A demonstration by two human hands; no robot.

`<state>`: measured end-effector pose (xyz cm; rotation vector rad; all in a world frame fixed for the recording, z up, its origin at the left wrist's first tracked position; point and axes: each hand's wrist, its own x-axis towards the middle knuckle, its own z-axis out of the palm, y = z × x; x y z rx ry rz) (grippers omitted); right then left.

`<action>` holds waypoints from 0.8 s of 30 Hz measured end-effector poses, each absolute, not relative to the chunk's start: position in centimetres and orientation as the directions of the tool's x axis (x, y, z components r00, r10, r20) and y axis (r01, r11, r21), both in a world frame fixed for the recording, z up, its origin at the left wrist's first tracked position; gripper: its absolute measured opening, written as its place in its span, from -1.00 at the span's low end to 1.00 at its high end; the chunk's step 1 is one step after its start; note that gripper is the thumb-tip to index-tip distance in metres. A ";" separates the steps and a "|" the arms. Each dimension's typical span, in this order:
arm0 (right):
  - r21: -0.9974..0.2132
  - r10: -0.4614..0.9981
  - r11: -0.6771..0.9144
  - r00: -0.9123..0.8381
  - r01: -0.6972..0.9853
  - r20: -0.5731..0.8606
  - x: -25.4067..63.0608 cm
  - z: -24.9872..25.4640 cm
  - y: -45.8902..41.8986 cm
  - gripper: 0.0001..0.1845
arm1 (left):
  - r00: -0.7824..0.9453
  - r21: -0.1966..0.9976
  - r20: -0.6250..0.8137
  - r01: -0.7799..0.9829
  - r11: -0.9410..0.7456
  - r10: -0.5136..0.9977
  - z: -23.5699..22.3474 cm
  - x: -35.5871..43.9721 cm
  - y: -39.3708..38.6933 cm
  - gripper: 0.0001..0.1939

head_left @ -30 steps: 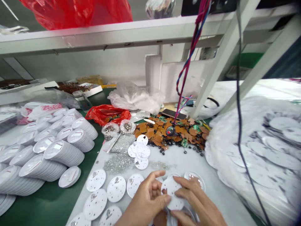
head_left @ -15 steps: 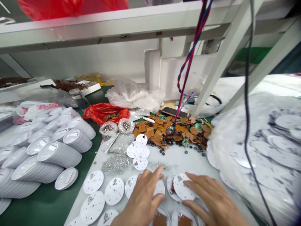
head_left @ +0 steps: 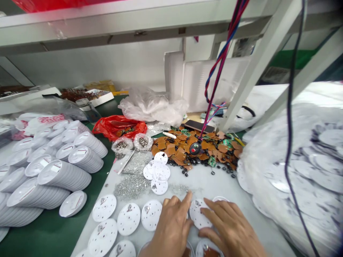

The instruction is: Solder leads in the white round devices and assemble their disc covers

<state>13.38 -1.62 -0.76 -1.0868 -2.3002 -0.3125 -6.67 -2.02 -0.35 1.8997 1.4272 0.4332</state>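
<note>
My left hand [head_left: 171,226] lies flat on the white work mat [head_left: 211,182], fingers stretched forward, its index tip by the rim of a white round disc [head_left: 198,214]. My right hand [head_left: 230,230] rests open on that same disc, fingers spread over its right side. Neither hand grips anything. More white perforated discs [head_left: 128,218] lie in rows to the left of my hands. A small stack of white discs [head_left: 158,173] sits just beyond them. Two round clear parts with brown inserts [head_left: 207,250] show at the bottom edge under my wrists.
Stacks of white round covers [head_left: 64,173] fill the green table on the left. A heap of brown and green circuit pieces [head_left: 198,148] and small black parts lies ahead. A bag of white discs [head_left: 297,167] bulks at right. Twisted red-blue wires [head_left: 214,82] hang down to a black pendant button.
Both hands set the white disc down from a two-handed hold onto the mat. They now lie flat over it. The view has tilted slightly downward.
</note>
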 end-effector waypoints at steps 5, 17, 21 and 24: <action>-0.013 0.583 0.681 -0.532 0.732 0.614 13.2 0.2 -1.4 -0.56 | 0.224 0.822 -0.291 0.556 0.124 0.930 0.4 -6.7 -1.0 -0.46; -0.688 0.897 0.442 -0.275 0.575 0.346 12.8 0.5 -1.8 -0.59 | 0.243 0.961 -0.110 0.274 0.041 0.964 3.5 -7.7 -0.7 -0.84; -0.865 0.936 0.293 -0.306 0.407 0.172 12.1 1.5 -1.2 -0.74 | 0.280 0.963 -0.015 0.261 -0.061 0.960 3.4 -7.4 -1.4 -0.74; -0.869 0.937 0.299 -0.293 0.396 0.189 11.4 1.2 -1.4 -0.77 | 0.193 0.956 -0.020 0.290 -0.037 0.981 2.8 -7.2 -1.7 -0.72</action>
